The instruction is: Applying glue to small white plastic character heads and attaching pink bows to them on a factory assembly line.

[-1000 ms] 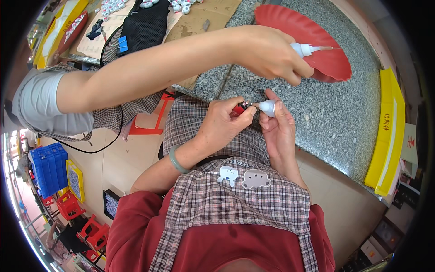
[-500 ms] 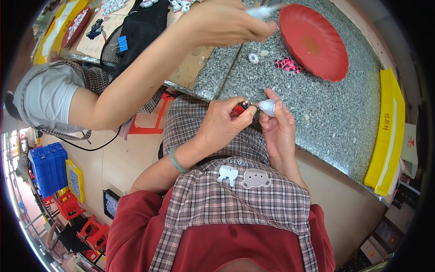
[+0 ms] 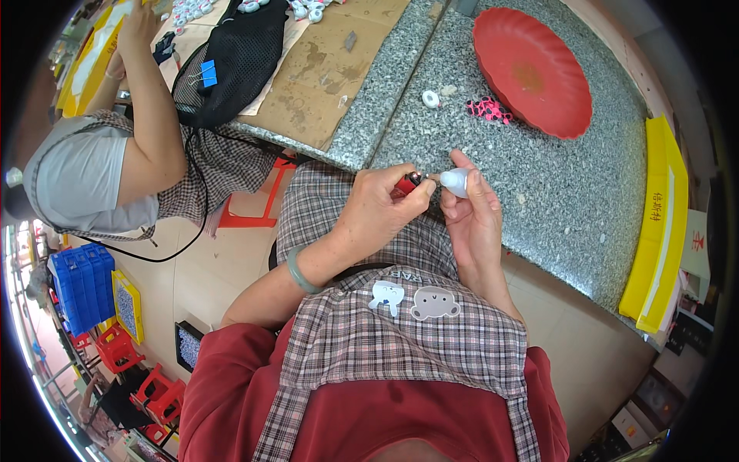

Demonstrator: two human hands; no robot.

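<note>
My left hand, with a pale green bangle at the wrist, is closed around a small red lighter. Its metal top faces the nozzle of a small white squeeze bottle. Fingers and thumb of my right hand hold that bottle on its side, one finger stretched out past it. The lighter's top and the nozzle tip are very close; I cannot tell whether they touch, and no flame shows. Both hands are just off the granite table's front edge, over my checked apron.
A red scalloped dish stands on the table beside small pink-and-black pieces and a white ring-shaped piece. A yellow tray lines the right edge. Leftward are cardboard, a black mesh bag and a co-worker.
The co-worker's arm, which reached across the table top with a small white bottle, has drawn back to the far left. My hands, the lighter and my bottle have hardly moved.
</note>
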